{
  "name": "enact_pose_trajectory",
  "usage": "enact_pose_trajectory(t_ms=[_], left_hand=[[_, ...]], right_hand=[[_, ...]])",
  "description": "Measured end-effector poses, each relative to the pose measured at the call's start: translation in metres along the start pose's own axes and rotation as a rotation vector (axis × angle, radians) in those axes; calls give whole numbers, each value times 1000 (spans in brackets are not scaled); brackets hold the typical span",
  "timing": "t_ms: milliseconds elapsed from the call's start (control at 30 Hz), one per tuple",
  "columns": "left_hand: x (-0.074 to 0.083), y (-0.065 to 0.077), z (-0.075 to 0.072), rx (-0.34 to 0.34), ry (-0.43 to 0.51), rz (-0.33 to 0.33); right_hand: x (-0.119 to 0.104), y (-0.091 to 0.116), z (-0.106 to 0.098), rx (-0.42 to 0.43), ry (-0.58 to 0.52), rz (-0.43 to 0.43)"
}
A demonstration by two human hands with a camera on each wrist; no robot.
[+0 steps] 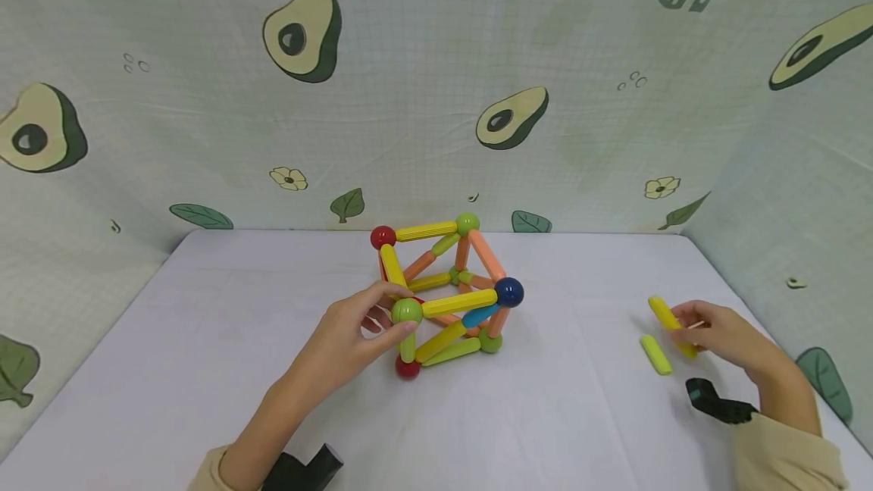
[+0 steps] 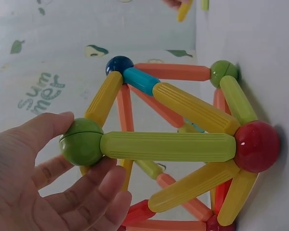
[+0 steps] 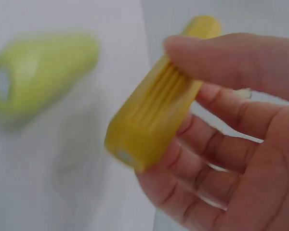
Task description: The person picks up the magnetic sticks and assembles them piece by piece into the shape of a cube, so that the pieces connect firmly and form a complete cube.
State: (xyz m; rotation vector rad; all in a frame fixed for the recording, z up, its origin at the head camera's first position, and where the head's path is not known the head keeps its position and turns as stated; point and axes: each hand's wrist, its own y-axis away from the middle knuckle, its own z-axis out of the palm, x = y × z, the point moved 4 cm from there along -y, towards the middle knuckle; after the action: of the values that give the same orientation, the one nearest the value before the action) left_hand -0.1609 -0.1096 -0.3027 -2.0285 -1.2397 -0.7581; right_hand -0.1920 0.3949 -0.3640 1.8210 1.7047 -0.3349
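Note:
A cube-like frame of coloured magnetic rods and balls stands mid-table. My left hand (image 1: 361, 324) pinches the green ball (image 1: 407, 311) at its near upper corner, thumb and fingers around it. From that ball a green rod (image 2: 168, 146) runs down to a red ball (image 2: 257, 146) at the table. A yellow rod (image 1: 460, 303) joins the green ball to the dark blue ball (image 1: 508, 292). On the right, my right hand (image 1: 723, 333) holds a loose yellow rod (image 3: 156, 103) between thumb and fingers. Beside it a short green rod (image 1: 656, 354) lies on the table.
At the frame's far top are a red ball (image 1: 383, 237) and a green ball (image 1: 467, 223). Behind the white-covered table (image 1: 204, 309) hangs a cloth (image 1: 409, 59) printed with avocados. Black wrist devices (image 1: 719, 401) sit at both sleeves.

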Motion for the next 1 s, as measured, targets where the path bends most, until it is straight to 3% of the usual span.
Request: enact_pose_trajectory(t_ms=[200, 467, 633, 833, 1000], left_hand=[[0, 0, -1, 5, 15, -2], [-1, 0, 0, 11, 46, 1], [0, 1, -1, 13, 52, 7], [1, 1, -1, 2, 66, -10], [1, 2, -1, -2, 74, -28]], right_hand=[[-57, 6, 4, 81, -181, -117], [-129, 16, 38, 106, -520, -259], [-172, 30, 61, 129, -628, -331], [-216, 47, 87, 65, -799, -449], [-254, 51, 103, 51, -798, -506]])
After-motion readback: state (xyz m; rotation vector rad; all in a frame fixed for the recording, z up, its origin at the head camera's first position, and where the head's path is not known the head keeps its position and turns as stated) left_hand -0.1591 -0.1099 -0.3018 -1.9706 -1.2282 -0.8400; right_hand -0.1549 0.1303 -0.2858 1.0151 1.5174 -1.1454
